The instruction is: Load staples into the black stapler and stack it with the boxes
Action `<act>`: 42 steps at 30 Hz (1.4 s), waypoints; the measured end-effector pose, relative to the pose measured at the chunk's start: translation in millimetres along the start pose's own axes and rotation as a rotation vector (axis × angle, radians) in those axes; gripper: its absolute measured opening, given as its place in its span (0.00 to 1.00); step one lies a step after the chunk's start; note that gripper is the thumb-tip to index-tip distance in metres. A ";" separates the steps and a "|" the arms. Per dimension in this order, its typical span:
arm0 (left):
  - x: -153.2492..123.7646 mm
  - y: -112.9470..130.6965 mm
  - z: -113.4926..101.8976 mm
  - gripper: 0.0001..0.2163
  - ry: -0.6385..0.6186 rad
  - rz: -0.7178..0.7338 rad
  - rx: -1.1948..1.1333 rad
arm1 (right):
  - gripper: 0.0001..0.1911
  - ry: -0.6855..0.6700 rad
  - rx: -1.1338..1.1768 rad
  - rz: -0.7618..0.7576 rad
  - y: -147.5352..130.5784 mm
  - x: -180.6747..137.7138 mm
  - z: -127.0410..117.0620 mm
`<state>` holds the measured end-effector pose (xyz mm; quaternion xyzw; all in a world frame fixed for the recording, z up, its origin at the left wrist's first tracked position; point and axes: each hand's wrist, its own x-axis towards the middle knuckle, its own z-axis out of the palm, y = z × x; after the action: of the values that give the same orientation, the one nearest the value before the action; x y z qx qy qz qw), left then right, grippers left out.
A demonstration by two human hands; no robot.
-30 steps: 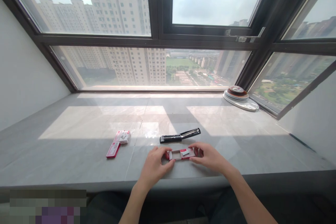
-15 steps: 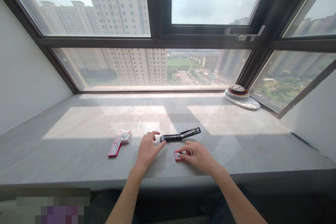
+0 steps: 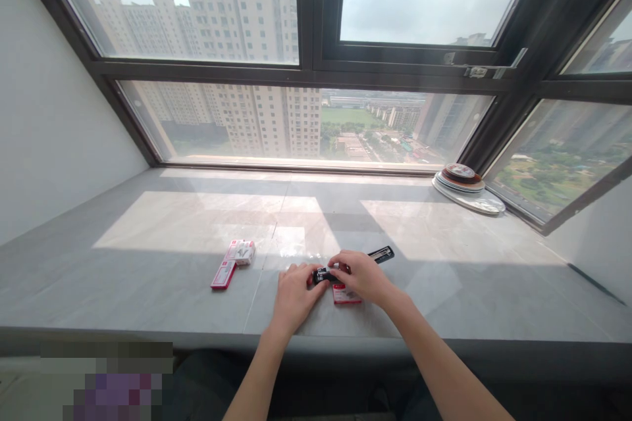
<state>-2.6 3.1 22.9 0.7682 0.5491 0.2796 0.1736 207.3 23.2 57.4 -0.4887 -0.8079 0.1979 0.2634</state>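
A black stapler point(image 3: 381, 254) lies opened out on the grey sill, its top arm swung to the right. My left hand point(image 3: 297, 289) is closed on the stapler's left end, thumb in front and fingers behind. Over the stapler's middle, my right hand point(image 3: 364, 276) is in a pinch and hides part of it. Between its fingertips is a small pale piece that looks like a strip of staples point(image 3: 330, 269), partly covered. Just below the right hand lies a small red and white box point(image 3: 346, 296), flat on the sill.
To the left, a white and red box point(image 3: 241, 252) touches a flat red box point(image 3: 224, 274). A stack of plates point(image 3: 467, 189) stands in the far right corner by the window. The sill's front edge point(image 3: 395, 337) runs close to my forearms.
My right hand has moved up from the small red box to the stapler, carrying the small pale piece. My left hand has closed on the stapler's left end. The view has shifted slightly.
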 end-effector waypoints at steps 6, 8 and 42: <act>3.0 -0.5 -2.5 0.12 -0.002 -0.013 -0.017 | 0.11 0.011 -0.041 0.048 -0.1 -2.2 -0.2; 3.3 -0.3 -2.6 0.11 -0.007 -0.020 -0.024 | 0.10 0.037 -0.069 0.107 -3.0 -4.9 -2.1; -4.6 4.7 -9.6 0.15 0.022 -0.038 -0.096 | 0.10 -0.113 0.017 0.010 7.9 1.1 -23.5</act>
<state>-6.2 -3.2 32.0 0.7452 0.5516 0.3107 0.2094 226.7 29.1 71.5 -0.4785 -0.8173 0.2332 0.2207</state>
